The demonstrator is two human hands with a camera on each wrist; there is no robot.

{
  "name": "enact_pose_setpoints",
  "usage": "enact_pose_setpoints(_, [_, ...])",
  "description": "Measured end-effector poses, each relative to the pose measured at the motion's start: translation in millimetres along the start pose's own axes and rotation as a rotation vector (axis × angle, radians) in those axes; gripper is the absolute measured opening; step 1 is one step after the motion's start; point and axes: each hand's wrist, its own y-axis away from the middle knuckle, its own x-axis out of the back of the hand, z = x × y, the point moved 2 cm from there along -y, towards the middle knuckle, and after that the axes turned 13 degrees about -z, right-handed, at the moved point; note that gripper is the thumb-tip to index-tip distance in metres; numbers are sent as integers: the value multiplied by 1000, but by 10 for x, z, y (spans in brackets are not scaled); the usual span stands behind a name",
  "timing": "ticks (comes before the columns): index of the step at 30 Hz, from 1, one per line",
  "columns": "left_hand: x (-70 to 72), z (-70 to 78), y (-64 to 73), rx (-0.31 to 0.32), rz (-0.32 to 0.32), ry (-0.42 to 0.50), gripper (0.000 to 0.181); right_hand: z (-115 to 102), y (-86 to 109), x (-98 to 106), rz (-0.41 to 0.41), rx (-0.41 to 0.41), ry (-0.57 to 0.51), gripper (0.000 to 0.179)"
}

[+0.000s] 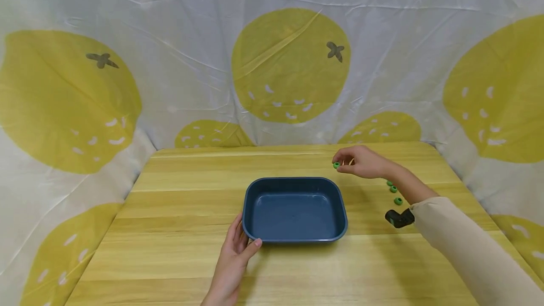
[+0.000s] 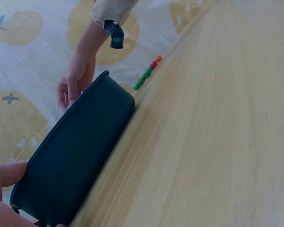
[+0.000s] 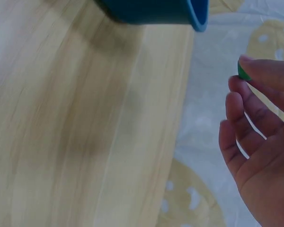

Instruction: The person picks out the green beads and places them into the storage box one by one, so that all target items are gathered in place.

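A dark blue rectangular basin (image 1: 296, 241) sits on the wooden table, with nothing inside it. My left hand (image 1: 231, 261) grips its front left corner, thumb at the rim and fingers along the side; in the left wrist view the thumb (image 2: 12, 174) lies against the basin wall (image 2: 80, 146). Beyond the basin's back right corner, my right hand (image 1: 361, 162) is raised and pinches a small green bead (image 1: 336, 165) between thumb and fingertips. The right wrist view shows this bead (image 3: 243, 72) mostly covered by the thumb, the other fingers loosely bent.
Several green beads, one of them (image 1: 398, 200) nearest the front, lie right of the basin, partly behind the right forearm. In the left wrist view a red bead (image 2: 154, 64) and an orange bead (image 2: 159, 58) continue their row. A black wrist device (image 1: 399, 218) hangs by the right sleeve.
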Motion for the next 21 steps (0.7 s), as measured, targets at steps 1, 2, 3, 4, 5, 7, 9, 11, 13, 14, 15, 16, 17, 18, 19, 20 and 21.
enact_pose_setpoints(1, [1, 0, 1, 0, -1, 0, 87, -29, -31, -1, -8, 8, 5, 17])
enact_pose_setpoints(2, [2, 0, 1, 1, -2, -1, 86, -57, -63, -3, -17, 16, 7, 17])
enact_pose_setpoints(3, [2, 0, 1, 1, -3, -1, 86, -89, -95, -6, -25, 21, 7, 16])
enact_pose_setpoints(4, [2, 1, 0, 0, -3, -1, 87, -115, -128, -10, -32, 24, 6, 17])
enact_pose_setpoints(5, [2, 1, 0, 1, -2, -3, 87, -141, -158, -15, -39, 34, 5, 17])
enact_pose_setpoints(7, [3, -2, -2, 0, -2, -5, 87, -190, -222, -33, -55, 48, 1, 17])
enact_pose_setpoints(9, [4, -5, -2, 1, -2, -6, 87, -243, -280, -58, -70, 59, -2, 17])
enact_pose_setpoints(11, [6, -11, -3, 2, -2, -6, 87, -292, -338, -86, -85, 76, 0, 17])
enact_pose_setpoints(13, [8, -17, -3, 1, -2, -5, 87, -360, -387, -108, -101, 88, 7, 17])
enact_pose_setpoints(14, [9, -19, -2, 1, -2, -3, 87, -388, -416, -117, -109, 96, 11, 17])
enact_pose_setpoints(15, [10, -22, -2, 0, -3, -1, 87, -418, -445, -125, -118, 101, 14, 17])
enact_pose_setpoints(16, [11, -23, -1, 0, -3, 0, 87, -448, -473, -129, -127, 109, 16, 17])
enact_pose_setpoints(17, [13, -23, -2, 0, -3, 0, 87, -476, -503, -133, -136, 116, 20, 18])
enact_pose_setpoints(18, [14, -22, -2, -1, -5, 0, 87, -505, -536, -135, -143, 122, 26, 18])
enact_pose_setpoints(19, [17, -19, -3, -3, -5, 1, 87, -528, -575, -137, -150, 131, 32, 18])
enact_pose_setpoints(20, [20, -16, -4, -4, -5, 2, 87, -551, -616, -138, -154, 141, 38, 18])
enact_pose_setpoints(21, [23, -11, -4, -6, -4, 1, 87, -579, -656, -138, -160, 150, 44, 18])
